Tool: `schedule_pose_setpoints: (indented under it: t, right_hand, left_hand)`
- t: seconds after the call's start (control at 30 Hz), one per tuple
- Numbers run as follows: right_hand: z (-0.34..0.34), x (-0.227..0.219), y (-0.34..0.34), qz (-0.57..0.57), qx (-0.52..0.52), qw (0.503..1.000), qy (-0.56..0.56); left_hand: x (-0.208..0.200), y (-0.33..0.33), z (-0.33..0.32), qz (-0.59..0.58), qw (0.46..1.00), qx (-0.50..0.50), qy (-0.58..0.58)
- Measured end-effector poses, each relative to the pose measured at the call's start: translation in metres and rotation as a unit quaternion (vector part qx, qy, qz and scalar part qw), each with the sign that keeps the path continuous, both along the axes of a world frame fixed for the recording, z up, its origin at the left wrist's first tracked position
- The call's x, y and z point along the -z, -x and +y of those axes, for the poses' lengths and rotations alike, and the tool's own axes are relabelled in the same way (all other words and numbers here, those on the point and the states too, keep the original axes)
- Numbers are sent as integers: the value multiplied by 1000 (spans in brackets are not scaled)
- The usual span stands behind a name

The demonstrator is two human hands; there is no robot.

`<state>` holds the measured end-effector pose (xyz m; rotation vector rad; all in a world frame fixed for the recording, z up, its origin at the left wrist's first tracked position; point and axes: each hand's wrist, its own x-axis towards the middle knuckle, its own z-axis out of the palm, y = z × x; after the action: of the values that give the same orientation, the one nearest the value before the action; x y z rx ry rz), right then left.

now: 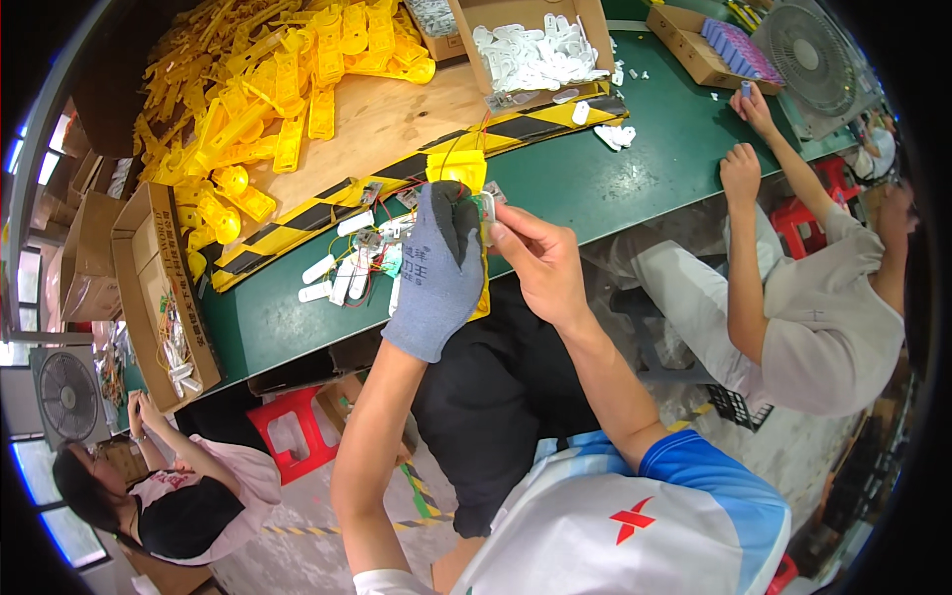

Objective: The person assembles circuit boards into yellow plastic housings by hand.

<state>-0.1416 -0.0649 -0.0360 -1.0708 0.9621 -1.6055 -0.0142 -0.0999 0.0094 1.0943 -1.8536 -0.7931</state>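
My left hand (436,273), in a grey-blue glove with dark fingers, is closed around a long yellow plastic housing (456,171). The housing's upper end sticks out past the fingers, and thin wires run from it. From the right, my bare right hand (543,266) pinches a small white plastic piece (487,206) against the housing's side. My gloved fingers partly hide where the two parts meet. Beside my left hand, several white plastic pieces (347,276) with red, green and yellow wires lie in a tangle on the green table (288,342).
Yellow housings (288,89) are heaped on a wooden board (416,104) edged with striped tape. A carton (585,30) of white parts stands behind, a long carton (164,297) at left. A co-worker (793,297) sits at right, another (188,486) at left, near red stools (297,431).
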Motion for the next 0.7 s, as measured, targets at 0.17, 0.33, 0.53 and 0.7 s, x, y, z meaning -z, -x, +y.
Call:
schedule_pose_setpoints:
  t: [0.17,0.33,0.53,0.7]
  right_hand:
    - [4,-27,-7,265,122,953,74]
    - [-7,-12,-3,131,32,991,-15]
    - [0,-17,-2,168,34,985,-10]
    - [-5,-21,-6,231,34,972,14]
  left_hand:
    - [6,-2,-1,-27,999,7,27]
    - [6,-3,-6,22,1000,-1,-7]
    - [7,-5,-6,29,999,14,-7]
    - [10,-8,-7,30,999,-5,9]
